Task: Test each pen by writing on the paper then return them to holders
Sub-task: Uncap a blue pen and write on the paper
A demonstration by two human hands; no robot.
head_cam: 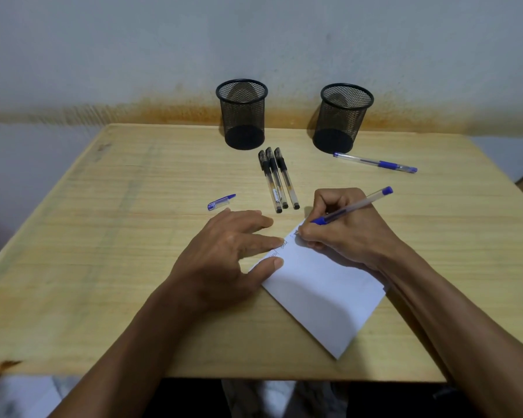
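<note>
The bench (103, 236) is carrying every item, and the paper (320, 294) is lying near its front edge, turned at an angle. Two mesh holders, the left holder (242, 114) and the right holder (342, 117), are standing at twelve o'clock against the wall, and both appear to be holding no pens, so no return is showing as done. The left hand (224, 260) is pressing flat on the paper's nine o'clock edge, fingers straight, grasping nothing. The right hand (344, 227) is pinching a blue pen (354, 205) in a writing grip, its tip touching the paper's far corner, its rear end pointing to two o'clock. A few short written marks are already showing along that edge, so testing is judged to be under way. Three black pens (277, 179) are lying side by side at twelve o'clock of the hands, whether tested cannot be told. A second blue pen (375, 162) is lying capped just beside the right holder. A loose blue cap (221, 202) is resting at eleven o'clock of the left hand.
</note>
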